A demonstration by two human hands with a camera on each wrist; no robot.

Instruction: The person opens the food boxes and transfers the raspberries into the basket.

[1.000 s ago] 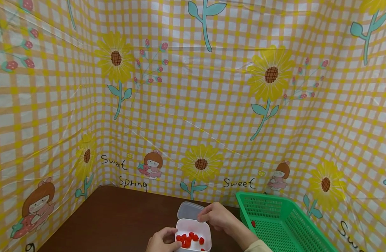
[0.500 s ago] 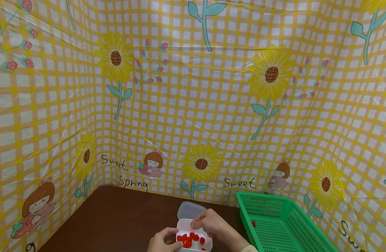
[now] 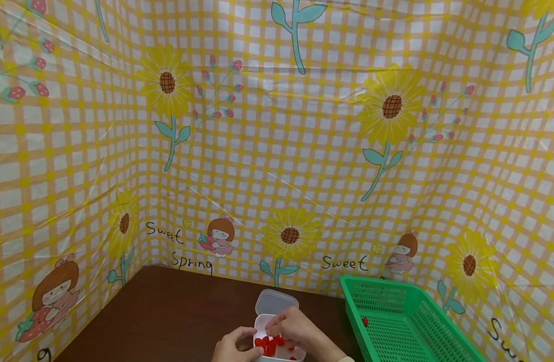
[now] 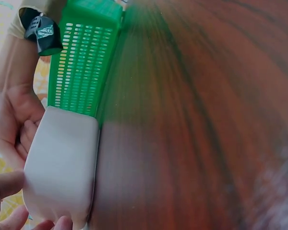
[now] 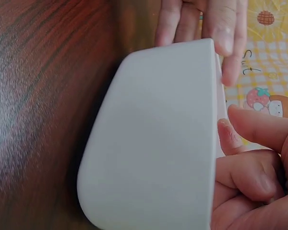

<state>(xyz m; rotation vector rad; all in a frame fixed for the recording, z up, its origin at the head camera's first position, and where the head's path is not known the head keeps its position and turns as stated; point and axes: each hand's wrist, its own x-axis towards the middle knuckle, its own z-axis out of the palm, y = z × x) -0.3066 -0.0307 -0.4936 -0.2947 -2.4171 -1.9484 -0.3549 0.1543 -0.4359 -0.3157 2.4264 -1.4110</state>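
In the head view a small white plastic box (image 3: 261,322) stands on the dark table with several red pieces (image 3: 269,346) inside. My left hand (image 3: 235,345) grips its left side, thumb at the near end over the rim. In the left wrist view that hand's fingertips (image 4: 62,223) lie against the box's wall. My right hand (image 3: 292,327) reaches down over the box's right side, fingers bent and pointing into it. From the right wrist view, its thumb and bent fingers (image 5: 252,175) are at the rim; I cannot tell whether they pinch a piece.
Behind the box lies a translucent lid (image 3: 276,301). A green perforated basket (image 3: 394,301) stands to the right, with a small red piece (image 3: 365,322) by its left wall. Checked sunflower cloth (image 3: 241,151) surrounds the brown table (image 3: 177,317).
My right hand has moved left and down, from the box's far right corner to inside its opening. The left hand keeps its hold on the box.
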